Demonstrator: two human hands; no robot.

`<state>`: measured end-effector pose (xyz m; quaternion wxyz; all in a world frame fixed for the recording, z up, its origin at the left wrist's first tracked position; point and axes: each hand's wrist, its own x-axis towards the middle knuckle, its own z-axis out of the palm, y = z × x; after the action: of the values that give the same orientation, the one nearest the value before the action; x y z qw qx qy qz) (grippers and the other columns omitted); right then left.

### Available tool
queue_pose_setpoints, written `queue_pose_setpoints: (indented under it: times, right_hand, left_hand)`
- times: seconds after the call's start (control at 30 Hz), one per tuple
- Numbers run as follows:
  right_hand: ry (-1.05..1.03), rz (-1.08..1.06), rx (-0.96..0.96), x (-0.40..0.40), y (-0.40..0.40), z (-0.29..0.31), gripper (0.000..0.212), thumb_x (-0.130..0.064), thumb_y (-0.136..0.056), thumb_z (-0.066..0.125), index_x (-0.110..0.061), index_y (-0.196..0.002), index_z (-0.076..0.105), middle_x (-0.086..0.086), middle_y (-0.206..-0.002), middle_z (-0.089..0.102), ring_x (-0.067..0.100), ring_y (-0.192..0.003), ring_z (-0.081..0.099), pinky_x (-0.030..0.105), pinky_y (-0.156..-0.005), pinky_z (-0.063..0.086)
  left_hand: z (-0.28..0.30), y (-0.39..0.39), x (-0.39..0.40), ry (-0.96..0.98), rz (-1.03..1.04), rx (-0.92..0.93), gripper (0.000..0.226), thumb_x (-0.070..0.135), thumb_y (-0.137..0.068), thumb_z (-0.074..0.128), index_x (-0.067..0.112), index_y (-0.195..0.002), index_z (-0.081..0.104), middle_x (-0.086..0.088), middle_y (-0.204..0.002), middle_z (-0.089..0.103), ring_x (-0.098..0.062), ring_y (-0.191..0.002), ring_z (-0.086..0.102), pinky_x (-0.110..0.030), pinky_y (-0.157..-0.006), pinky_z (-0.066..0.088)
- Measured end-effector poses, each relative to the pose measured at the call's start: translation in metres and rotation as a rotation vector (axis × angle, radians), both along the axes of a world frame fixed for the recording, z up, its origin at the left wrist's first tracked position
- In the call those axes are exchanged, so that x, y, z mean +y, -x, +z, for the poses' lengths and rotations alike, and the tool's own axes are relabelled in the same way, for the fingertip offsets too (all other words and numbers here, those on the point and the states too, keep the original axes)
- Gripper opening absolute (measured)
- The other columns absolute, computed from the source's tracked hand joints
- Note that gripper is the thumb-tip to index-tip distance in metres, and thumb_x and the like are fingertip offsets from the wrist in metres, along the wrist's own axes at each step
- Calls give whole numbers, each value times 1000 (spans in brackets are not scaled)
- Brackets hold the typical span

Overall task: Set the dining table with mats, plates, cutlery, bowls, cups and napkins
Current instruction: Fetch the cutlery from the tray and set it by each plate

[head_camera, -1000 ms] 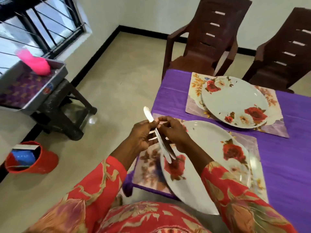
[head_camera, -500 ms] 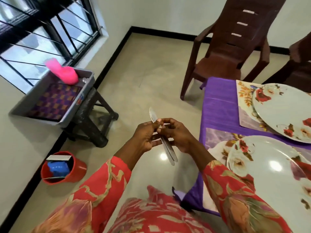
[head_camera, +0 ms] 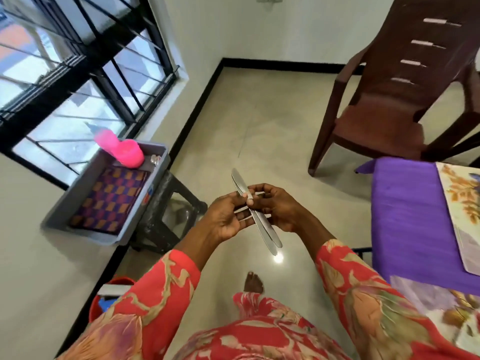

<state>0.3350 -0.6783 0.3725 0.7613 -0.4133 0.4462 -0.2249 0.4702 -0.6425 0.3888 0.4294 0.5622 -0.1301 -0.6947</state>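
Note:
Two steel table knives lie together, blades pointing away from me, held over the floor at the centre of the view. My left hand pinches them with thumb on top near the blades. My right hand curls its fingers round the same knives from the other side. The table with its purple cloth lies at the right edge, with a floral mat partly in view on it.
A grey tray holding a patterned mat and a pink cup sits on a dark stool under the window. A brown plastic chair stands by the table's far end. A red bucket and my bare foot are on the floor.
My view has swung left, away from the table; the plates have left the frame. Both hands keep the knives, now over the floor nearer the tray.

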Motion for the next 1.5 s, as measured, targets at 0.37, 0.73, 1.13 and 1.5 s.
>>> queue_pose_setpoints:
  times: [0.37,0.73,1.13,1.5]
  right_hand:
    - [-1,-207,-28,-151,26,11,23,-7,-86,64,-28,-95,62,-9,-68,65,7,-62,62,29,-67,47]
    - [-10,-602,-67,-243,126,-4,35,-5,-88,59,-33,-109,61,-2,-88,63,15,-79,59,36,-75,49]
    - [-71,-1039,-156,-348,226,-8,38,-4,-88,57,-32,-114,59,1,-93,65,19,-85,61,41,-73,55]
    - [-7,-1324,-167,-367,309,-11,32,0,-89,54,-23,-110,61,0,-82,70,13,-69,67,35,-62,56]
  left_hand:
    - [12,14,-182,65,-290,7,23,3,-96,41,6,-96,64,-9,-88,69,-24,-78,67,-40,-78,54]
    - [-2,119,-336,31,-653,68,20,4,-97,44,4,-107,61,-11,-92,66,-26,-84,65,-42,-78,54]
    - [-4,259,-502,-10,-1183,23,22,4,-97,42,5,-107,61,-11,-89,69,-23,-77,69,-42,-72,58]
    - [1,373,-540,-8,-1466,72,28,-3,-96,37,5,-109,61,-11,-89,69,-23,-79,67,-42,-77,55]
